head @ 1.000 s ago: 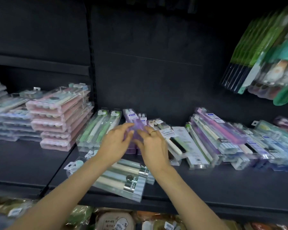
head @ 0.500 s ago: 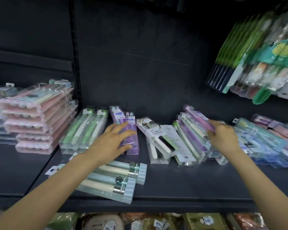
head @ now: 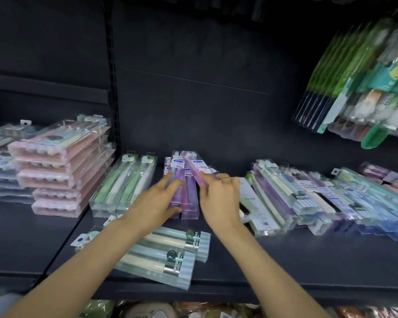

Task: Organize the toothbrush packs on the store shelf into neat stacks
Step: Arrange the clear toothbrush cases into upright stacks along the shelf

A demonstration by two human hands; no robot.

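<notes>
You are facing a dark store shelf (head: pixel 285 255) with a black back panel, and the toothbrush packs lie across it in groups. Far left, past the upright post, sits the tallest pile, the pink packs (head: pixel 62 171), stacked several high but slightly fanned. Behind them to the left are pale blue packs (head: pixel 0 171), partly cut off by the frame edge. On the right half of the shelf a long slanted row of mixed packs (head: pixel 326 198) leans one over another, purple, clear and blue, and blurs toward the edge. Above that row, green and teal hanging packs (head: pixel 363 76) dangle from hooks.

Near the front edge, under your left forearm, two mint-and-cream packs (head: pixel 177 255) lie flat and skewed, one overlapping the other. Just beside the post, the green packs (head: pixel 124 184) lie side by side, their tabs to the back wall.

In the middle stands the purple stack (head: pixel 189 193), next to the green packs. Your left hand (head: pixel 154 203) rests on the stack's near end, fingers (head: pixel 168 180) spread and fairly straight along its top and the thumb against its front end. Your right hand (head: pixel 221 198), wearing a ring (head: pixel 226 179), has its fingers curled round one purple pack (head: pixel 194 167), held slanted over the stack with its far end near the stack's back end. Whether that pack touches the ones beneath you cannot tell.

Below the shelf edge, a strip of bagged goods (head: pixel 147 311) shows, too blurred to identify.
</notes>
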